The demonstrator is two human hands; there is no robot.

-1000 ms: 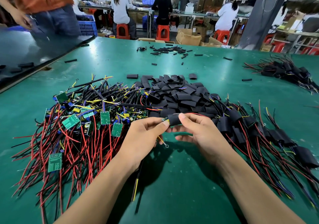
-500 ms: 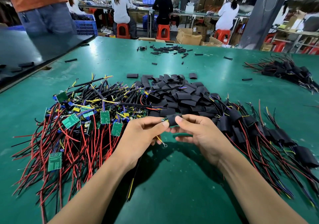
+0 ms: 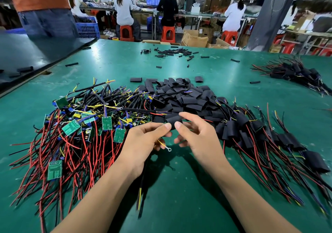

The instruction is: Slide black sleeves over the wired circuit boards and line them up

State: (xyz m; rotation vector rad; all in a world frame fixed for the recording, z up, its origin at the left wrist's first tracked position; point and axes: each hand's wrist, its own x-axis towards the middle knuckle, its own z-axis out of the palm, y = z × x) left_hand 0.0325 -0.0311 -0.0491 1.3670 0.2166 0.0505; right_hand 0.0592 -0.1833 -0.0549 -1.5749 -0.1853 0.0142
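busy workshop behind, workers (image 3: 124,8) seated at far benches (image 3: 201,15); up front, green table mat (image 3: 179,205) under everything. far left: heap of bare wired boards (image 3: 71,139), red and black leads tangled and fanned toward the near edge, ready to hook anything dragged past. next: left hand (image 3: 142,143), thumb and forefinger closed in a tight pinch on one wired board (image 3: 164,124), only a green sliver showing, yellow ring-terminal lead (image 3: 162,143) dangling free below the palm; risks leaving that lead outside the sleeve or catching its ring on the mouth. just right, touching those fingertips: black sleeve (image 3: 172,120), held up off the mat in front of the loose sleeve pile (image 3: 183,99); depth of board inside it, cannot tell. could buckle or jam there on a board corner if pushed askew. then right hand (image 3: 199,137), thumb and forefinger nipping the sleeve's right end lightly, remaining fingers loosely curled and blurred; so slight a hold may slip and drop the sleeve into the pile. further right: row of sleeved boards (image 3: 287,141), side by side on the mat; risks knocking that line crooked when setting this one down beside it.
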